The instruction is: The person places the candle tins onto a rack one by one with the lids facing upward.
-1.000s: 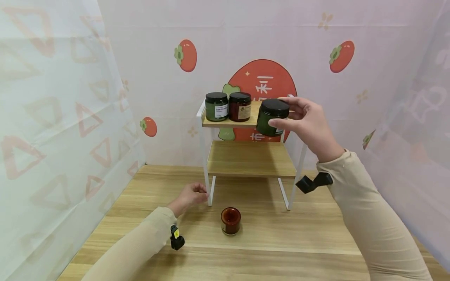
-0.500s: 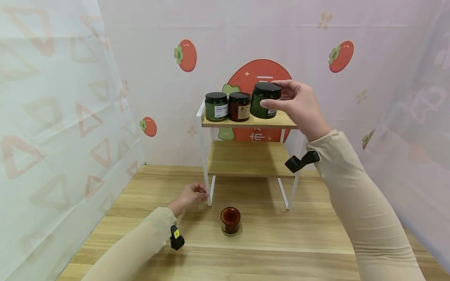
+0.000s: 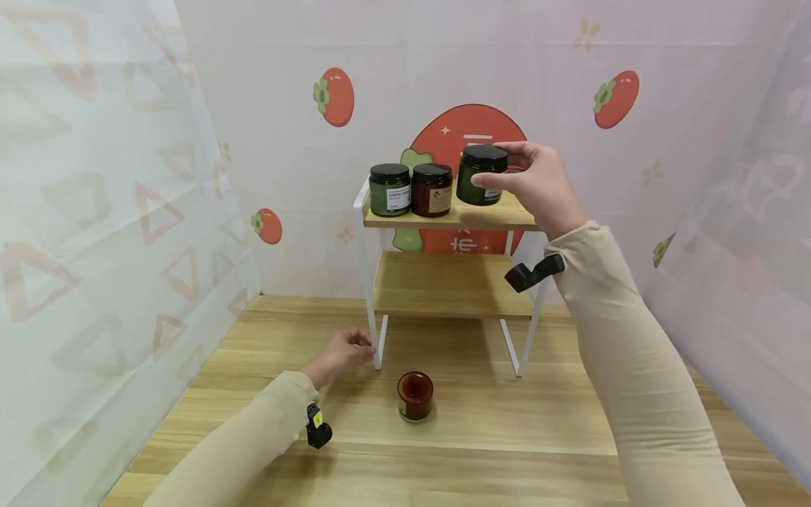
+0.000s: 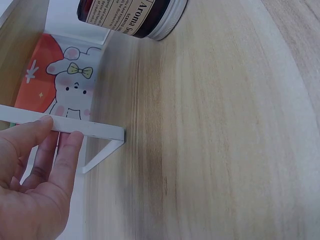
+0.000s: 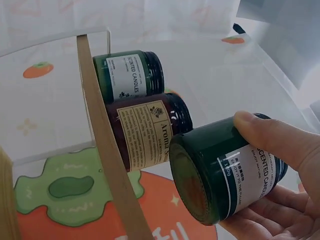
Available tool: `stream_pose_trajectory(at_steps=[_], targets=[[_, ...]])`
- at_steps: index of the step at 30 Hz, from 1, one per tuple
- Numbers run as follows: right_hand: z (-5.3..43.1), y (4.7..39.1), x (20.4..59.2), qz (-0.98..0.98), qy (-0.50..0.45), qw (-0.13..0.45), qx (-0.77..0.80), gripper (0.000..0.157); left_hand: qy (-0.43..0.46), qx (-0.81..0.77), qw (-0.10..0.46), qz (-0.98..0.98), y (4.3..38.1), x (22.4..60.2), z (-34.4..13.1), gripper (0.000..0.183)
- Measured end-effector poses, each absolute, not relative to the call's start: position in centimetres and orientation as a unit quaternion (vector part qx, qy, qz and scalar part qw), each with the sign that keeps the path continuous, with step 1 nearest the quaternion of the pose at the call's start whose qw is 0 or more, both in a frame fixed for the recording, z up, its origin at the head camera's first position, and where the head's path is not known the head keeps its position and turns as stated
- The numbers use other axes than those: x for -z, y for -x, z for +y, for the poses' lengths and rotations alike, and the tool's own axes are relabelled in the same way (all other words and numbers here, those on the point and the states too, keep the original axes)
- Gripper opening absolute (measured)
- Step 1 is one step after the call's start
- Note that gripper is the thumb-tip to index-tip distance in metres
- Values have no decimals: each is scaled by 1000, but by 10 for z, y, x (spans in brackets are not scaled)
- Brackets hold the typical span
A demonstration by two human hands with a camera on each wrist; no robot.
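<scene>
My right hand [image 3: 538,179] grips a green scented candle jar with a black lid [image 3: 480,176], thumb in front and fingers behind. The jar is just above the top board of a two-tier shelf rack [image 3: 443,224], and its base shows in the right wrist view. On that board stand another green candle jar [image 3: 389,190] and a dark red one [image 3: 432,190], side by side at the left. Low on the rack's left, my left hand [image 4: 42,175] pinches a white metal leg [image 4: 95,128] between thumb and fingers.
A red-brown candle jar [image 3: 415,398] stands upside down on the wooden table [image 3: 507,451], its silver lid lowermost. It is in front of the rack. The lower wooden shelf [image 3: 453,282] lies under the top board. A printed cloth backdrop [image 3: 285,141] hangs close behind.
My right hand has carried the green candle jar up and slightly left, from in front of the top board's edge to above the board. The left hand keeps its hold on the leg.
</scene>
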State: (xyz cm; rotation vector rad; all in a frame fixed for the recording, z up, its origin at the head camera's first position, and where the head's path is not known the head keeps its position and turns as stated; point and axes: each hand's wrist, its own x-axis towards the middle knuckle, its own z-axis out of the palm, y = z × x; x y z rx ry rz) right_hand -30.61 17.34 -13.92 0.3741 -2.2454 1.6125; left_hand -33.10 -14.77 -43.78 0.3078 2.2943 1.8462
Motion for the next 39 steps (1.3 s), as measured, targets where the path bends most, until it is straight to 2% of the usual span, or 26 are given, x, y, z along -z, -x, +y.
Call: stream_pose_trajectory(at_steps=[16, 22, 39], targets=[[170, 316, 148, -798, -107, 174, -567, 66, -105, -616, 99, 774, 330, 436, -149, 20], [166, 320, 152, -810, -101, 173, -552, 69, -106, -615, 96, 775, 328, 435, -148, 17], [165, 325, 158, -831, -62, 134, -536, 77, -111, -615, 91, 775, 328, 435, -149, 14]])
